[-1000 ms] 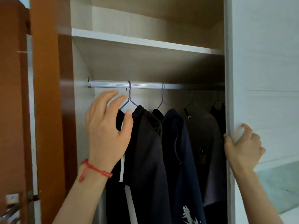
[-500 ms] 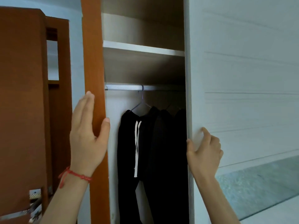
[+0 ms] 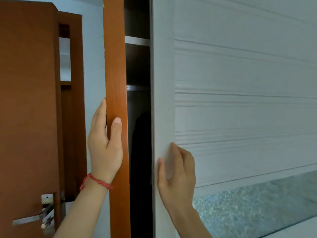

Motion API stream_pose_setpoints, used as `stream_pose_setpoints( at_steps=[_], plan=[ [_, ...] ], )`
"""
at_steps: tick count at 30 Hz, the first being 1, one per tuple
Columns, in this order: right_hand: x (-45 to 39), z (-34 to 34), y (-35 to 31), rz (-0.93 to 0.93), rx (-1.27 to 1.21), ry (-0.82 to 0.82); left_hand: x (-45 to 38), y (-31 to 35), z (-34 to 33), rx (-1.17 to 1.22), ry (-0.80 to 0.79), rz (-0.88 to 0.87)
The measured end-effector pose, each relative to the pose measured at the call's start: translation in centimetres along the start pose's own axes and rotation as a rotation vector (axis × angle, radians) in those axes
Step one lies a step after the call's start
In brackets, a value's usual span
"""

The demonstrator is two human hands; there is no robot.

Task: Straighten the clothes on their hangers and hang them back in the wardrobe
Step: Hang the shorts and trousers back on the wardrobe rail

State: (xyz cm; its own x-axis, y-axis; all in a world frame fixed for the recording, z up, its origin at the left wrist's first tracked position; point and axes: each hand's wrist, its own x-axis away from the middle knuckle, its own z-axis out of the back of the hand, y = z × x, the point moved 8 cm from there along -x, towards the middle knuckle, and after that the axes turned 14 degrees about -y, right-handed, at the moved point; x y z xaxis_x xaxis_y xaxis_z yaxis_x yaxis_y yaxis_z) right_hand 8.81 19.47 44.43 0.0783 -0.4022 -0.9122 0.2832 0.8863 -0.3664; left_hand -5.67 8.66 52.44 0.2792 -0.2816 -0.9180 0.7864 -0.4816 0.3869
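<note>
The wardrobe's white sliding door (image 3: 240, 100) covers nearly the whole opening and leaves only a narrow dark gap. A dark garment (image 3: 140, 152) hangs in that gap, below the barely visible rail (image 3: 137, 87) and a shelf (image 3: 137, 40); the hangers are hidden. My left hand (image 3: 104, 148), with a red string bracelet, rests on the wardrobe's orange side post (image 3: 115, 66), thumb on its front and fingers along its left side. My right hand (image 3: 176, 170) presses against the white door near its left edge.
A brown room door (image 3: 25, 100) with a metal handle (image 3: 29, 219) stands at the left, with a brown door frame (image 3: 75, 100) behind it. The sliding door has a frosted glass panel (image 3: 257, 203) low on the right.
The white door has slid left under my right hand, narrowing the opening until the clothes are almost hidden. My left hand left the hanging clothes and settled on the orange post.
</note>
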Motion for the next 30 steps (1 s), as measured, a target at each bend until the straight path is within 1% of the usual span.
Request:
stream_pose_setpoints(
  at_steps=[6,11,30],
  plan=[
    [1.4,-2.1,-3.2,0.182,-0.111,0.022,-0.1,-0.7,0.1,0.042,0.02,0.002],
    [1.3,-1.8,-2.1,0.136,-0.183,0.085,-0.1,-0.7,-0.2,0.046,0.007,0.005],
    [1.6,-2.4,-3.1,0.184,-0.182,0.049,0.0,-0.4,-0.3,0.012,0.014,0.027]
  ],
)
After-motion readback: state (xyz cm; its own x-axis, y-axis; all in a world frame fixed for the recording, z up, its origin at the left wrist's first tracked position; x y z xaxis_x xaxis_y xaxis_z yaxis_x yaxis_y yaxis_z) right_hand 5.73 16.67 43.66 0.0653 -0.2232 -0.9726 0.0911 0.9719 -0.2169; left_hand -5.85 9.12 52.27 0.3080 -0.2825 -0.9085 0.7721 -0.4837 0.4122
